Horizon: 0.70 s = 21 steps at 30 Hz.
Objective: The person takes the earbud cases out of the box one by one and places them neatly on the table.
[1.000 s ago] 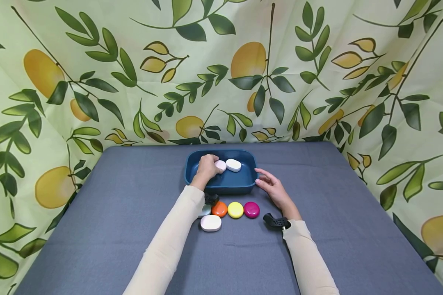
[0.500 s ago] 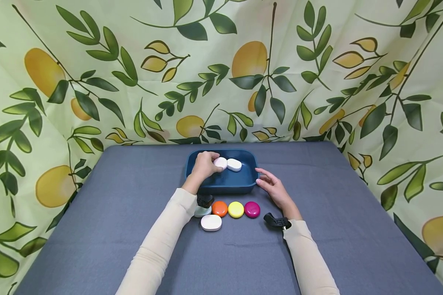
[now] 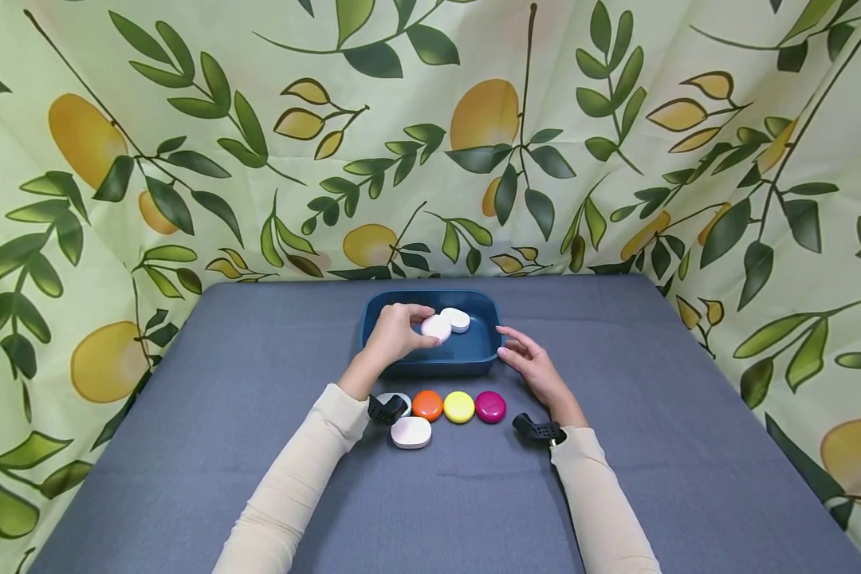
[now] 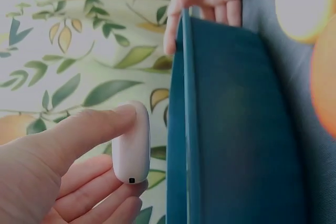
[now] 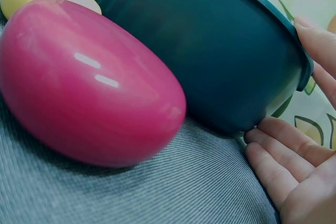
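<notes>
Person's left hand (image 3: 393, 333) pinches smooth pinkish-white rounded disc (image 3: 436, 328) above blue rectangular plastic basin (image 3: 438, 369); disc likely light, stiff, slippery, best held across opposite edges. Right hand (image 3: 536, 373), fingers extended, touches basin's right end.

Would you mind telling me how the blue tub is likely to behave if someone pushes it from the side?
The blue tub would probably feel stiff, since it shows no sag or dent. It would likely slide rather than tip, being low and wide on the grey cloth. The oblong white piece lying inside might shift, as it looks smooth and rounded.
</notes>
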Tool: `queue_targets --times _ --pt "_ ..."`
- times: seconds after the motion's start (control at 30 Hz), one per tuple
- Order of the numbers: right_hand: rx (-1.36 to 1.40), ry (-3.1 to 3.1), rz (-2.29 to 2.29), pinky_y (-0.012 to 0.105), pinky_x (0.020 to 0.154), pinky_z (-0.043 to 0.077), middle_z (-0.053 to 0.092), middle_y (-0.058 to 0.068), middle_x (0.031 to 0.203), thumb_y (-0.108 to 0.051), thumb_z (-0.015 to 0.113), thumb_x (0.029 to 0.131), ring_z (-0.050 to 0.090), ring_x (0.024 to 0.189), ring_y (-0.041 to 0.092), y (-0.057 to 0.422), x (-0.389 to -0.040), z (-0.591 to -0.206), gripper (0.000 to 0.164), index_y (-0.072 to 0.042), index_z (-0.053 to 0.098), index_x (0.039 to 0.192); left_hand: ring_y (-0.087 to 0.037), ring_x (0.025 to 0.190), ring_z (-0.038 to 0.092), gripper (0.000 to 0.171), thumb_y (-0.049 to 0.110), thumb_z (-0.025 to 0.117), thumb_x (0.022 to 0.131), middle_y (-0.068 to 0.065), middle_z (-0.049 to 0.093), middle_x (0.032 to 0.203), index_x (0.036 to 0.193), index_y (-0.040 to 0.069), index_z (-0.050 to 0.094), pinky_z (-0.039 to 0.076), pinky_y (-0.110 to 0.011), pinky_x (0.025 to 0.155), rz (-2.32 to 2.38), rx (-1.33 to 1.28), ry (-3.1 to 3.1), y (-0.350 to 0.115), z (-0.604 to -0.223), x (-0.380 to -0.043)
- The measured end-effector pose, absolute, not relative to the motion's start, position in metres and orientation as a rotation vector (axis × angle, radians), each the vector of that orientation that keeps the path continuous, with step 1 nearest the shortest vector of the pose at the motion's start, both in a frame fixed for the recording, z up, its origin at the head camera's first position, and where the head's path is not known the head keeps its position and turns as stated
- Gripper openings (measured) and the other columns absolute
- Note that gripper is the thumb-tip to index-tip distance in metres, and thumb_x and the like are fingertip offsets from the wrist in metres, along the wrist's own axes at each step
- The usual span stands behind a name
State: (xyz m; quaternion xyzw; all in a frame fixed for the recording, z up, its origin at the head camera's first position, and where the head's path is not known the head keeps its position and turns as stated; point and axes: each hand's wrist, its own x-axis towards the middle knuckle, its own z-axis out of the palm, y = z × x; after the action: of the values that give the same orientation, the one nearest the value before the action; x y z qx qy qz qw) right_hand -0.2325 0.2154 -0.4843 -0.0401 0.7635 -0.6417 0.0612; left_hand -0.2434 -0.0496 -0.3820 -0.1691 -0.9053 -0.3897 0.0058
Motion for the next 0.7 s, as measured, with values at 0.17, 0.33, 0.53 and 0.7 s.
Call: queue_targets --times 0.17,0.33,0.53,0.7 --pt "-0.12 2.309 -1.94 0.03 0.103 0.044 0.05 0.023 0.137 -0.025 0.057 0.097 0.054 0.108 0.008 0.215 -0.232 -0.484 0.052 -0.014 0.042 0.145 -0.026 0.105 0.069 0.049 0.014 0.084 0.073 -0.015 0.072 0.116 0.117 0.001 0.068 0.055 -0.038 0.095 -1.221 -0.628 -2.838 -0.051 -0.383 -0.228" --pt "-0.123 2.312 -1.939 0.03 0.104 0.044 0.05 0.023 0.138 -0.025 0.057 0.097 0.055 0.107 0.007 0.216 -0.232 -0.484 0.052 -0.013 0.041 0.145 -0.027 0.105 0.069 0.047 0.015 0.084 0.072 -0.014 0.072 0.116 0.116 0.003 0.069 0.055 -0.04 0.095 -1.212 -0.697 -2.847 -0.052 -0.383 -0.214" --pt "-0.123 2.309 -1.948 0.031 0.103 0.044 0.05 0.024 0.139 -0.025 0.058 0.097 0.055 0.107 0.007 0.216 -0.233 -0.485 0.052 -0.013 0.042 0.145 -0.025 0.104 0.069 0.047 0.016 0.084 0.072 -0.012 0.072 0.115 0.116 0.004 0.07 0.056 -0.037 0.093 -1.19 -0.763 -2.847 -0.054 -0.384 -0.199" --pt "-0.115 2.306 -1.946 0.037 0.107 0.042 0.05 0.024 0.139 -0.026 0.058 0.096 0.054 0.11 0.011 0.214 -0.232 -0.483 0.052 -0.014 0.042 0.145 -0.025 0.105 0.069 0.047 0.017 0.084 0.073 -0.011 0.072 0.115 0.116 0.005 0.07 0.056 -0.037 0.093 -1.173 -0.828 -2.859 -0.057 -0.388 -0.189"
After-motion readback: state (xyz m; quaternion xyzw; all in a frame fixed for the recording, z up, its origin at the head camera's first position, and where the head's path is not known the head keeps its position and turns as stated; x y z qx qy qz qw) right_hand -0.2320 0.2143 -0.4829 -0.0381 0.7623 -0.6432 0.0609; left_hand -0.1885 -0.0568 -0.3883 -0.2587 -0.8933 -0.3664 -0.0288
